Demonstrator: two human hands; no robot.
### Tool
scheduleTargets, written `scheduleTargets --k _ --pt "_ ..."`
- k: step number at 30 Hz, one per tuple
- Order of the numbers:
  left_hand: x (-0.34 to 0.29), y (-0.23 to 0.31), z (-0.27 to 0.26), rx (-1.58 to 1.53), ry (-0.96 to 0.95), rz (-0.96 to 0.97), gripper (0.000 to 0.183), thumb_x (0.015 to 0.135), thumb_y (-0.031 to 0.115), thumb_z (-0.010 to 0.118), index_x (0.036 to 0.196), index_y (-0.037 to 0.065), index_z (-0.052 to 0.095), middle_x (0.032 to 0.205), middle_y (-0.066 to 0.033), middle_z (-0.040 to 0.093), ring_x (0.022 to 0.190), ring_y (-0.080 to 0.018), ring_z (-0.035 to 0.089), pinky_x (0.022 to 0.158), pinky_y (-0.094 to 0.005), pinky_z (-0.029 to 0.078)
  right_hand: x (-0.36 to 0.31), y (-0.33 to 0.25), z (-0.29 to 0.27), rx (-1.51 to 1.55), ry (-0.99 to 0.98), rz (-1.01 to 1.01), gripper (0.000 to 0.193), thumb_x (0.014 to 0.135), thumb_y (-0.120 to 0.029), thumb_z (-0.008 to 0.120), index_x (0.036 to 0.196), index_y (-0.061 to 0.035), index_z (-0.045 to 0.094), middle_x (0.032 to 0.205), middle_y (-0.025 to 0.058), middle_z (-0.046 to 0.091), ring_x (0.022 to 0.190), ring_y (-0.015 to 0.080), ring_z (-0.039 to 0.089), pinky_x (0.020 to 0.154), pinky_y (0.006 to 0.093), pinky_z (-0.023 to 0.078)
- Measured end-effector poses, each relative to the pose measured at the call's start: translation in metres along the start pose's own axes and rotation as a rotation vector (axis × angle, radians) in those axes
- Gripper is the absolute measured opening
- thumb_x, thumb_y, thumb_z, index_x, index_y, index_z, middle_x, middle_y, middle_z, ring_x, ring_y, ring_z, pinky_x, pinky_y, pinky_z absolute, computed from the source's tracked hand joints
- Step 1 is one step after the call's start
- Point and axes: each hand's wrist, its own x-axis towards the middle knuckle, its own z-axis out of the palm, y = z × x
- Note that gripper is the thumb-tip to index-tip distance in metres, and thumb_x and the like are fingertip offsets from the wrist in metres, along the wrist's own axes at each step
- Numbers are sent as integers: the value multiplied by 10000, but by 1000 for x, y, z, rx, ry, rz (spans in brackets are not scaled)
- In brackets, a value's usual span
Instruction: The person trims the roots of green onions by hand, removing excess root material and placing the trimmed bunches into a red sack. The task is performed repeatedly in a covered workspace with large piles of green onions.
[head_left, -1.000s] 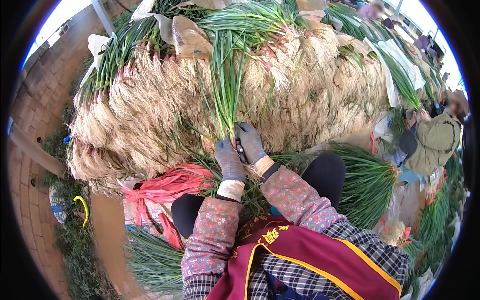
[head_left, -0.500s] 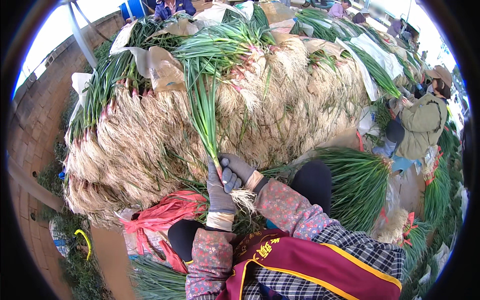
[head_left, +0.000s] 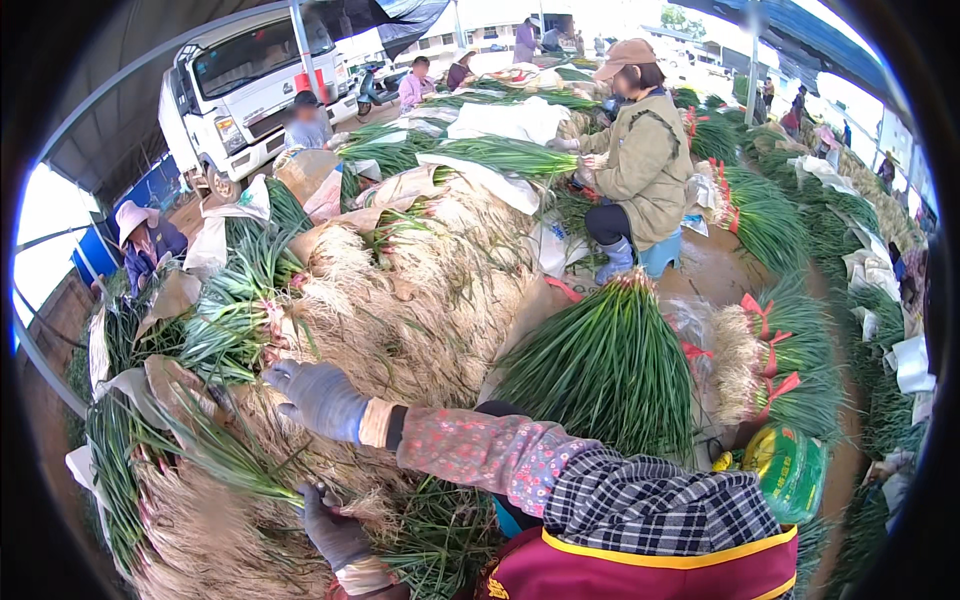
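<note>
My left hand (head_left: 335,527), in a dark grey glove, is closed around a few spring onions (head_left: 235,462). Their green leaves point up and left, and pale roots trail behind the hand. My right hand (head_left: 322,400), in a lighter grey glove, stretches over the big heap of spring onions (head_left: 430,275). Its fingers are apart and hold nothing that I can see. Just beyond those fingertips lies a loose clump of spring onions (head_left: 235,325) with pinkish bulbs and green leaves.
On the right lies a fan of green leaves (head_left: 605,375), beside bundles tied with red strips (head_left: 765,350) and a green plastic package (head_left: 785,472). A person in an olive jacket (head_left: 645,170) sits on a blue stool (head_left: 660,255). A white truck (head_left: 245,95) is parked behind.
The view has swung to the right and upward. My right hand has left the spring onions and reached out over the heap. My left hand still grips them, now lower and farther left.
</note>
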Motion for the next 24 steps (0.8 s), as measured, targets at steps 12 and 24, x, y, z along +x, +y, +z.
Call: scheduleTargets --k 12,24 --pt "34 18 3 415 -53 -2 140 866 188 640 855 48 650 588 37 533 455 -39 428 418 -190 308 -93 -18 18 435 -493 142 288 898 -362 534 1008 -110 620 862 136 655 803 320 635 700 396 490" --pt "-2 -11 10 302 27 49 84 865 67 610 791 66 571 599 -20 565 418 -65 410 400 -192 295 -83 27 137 1527 -102 946 228 919 -165 575 1048 18 615 809 0 633 715 107 563 660 240 455"
